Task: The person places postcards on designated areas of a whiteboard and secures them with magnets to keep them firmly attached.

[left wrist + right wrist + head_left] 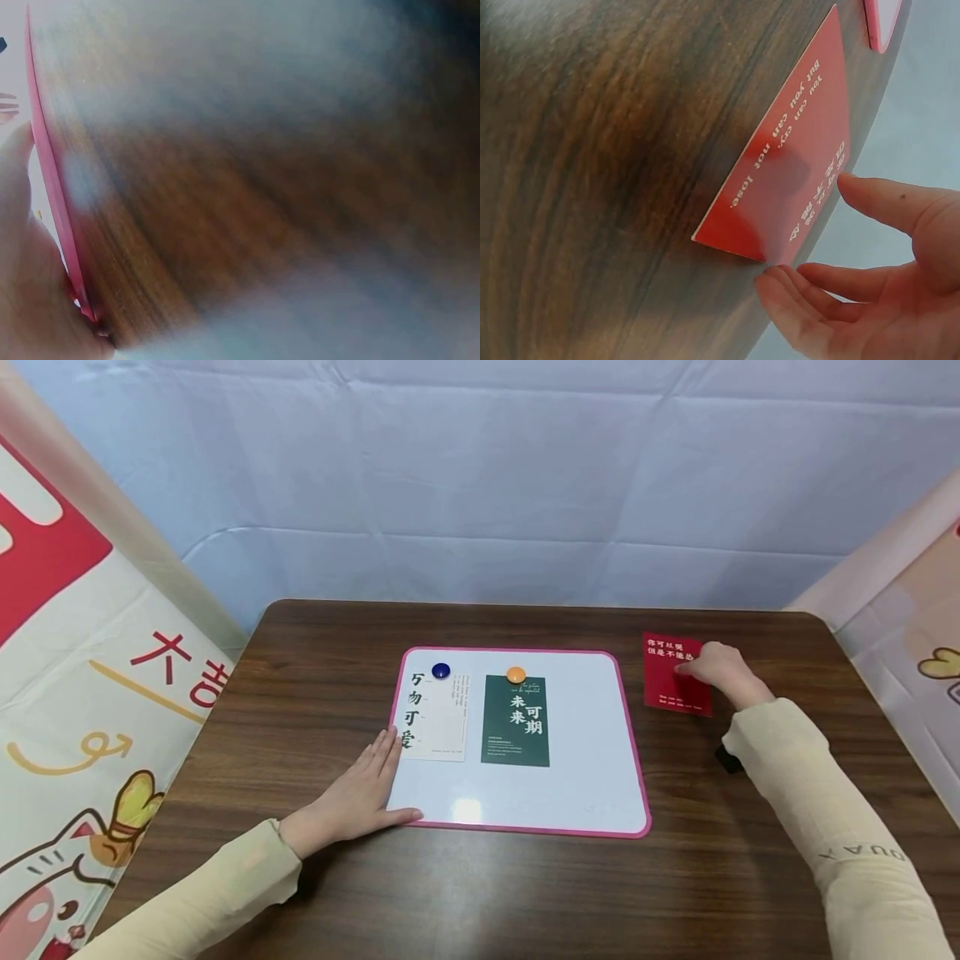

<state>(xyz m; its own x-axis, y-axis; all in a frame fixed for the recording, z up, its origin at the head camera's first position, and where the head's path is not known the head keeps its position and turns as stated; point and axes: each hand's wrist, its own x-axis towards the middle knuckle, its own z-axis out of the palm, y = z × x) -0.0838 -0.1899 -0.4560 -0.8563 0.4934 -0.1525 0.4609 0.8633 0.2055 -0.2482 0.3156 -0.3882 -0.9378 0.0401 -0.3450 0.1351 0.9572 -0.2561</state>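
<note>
My left hand (358, 797) rests on the left edge of a pink-rimmed whiteboard (585, 760), fingers straight and thumb along the lower rim. On the board lie a white card (446, 727) topped by a dark blue round magnet (441, 671) and a green card (517, 743) topped by an orange round magnet (516, 675). To the board's right, a red card (780, 150) with white lettering lies on the table. My right hand (885, 277) is at its right edge: the fingertips meet the edge, while the thumb hovers over the card, apart from the fingers.
The brown wooden table (300, 693) carries everything. A small black object (728, 760) is partly hidden beneath the right sleeve. A pale cloth (480, 485) hangs behind the table, and a printed cloth (75, 718) hangs at the left.
</note>
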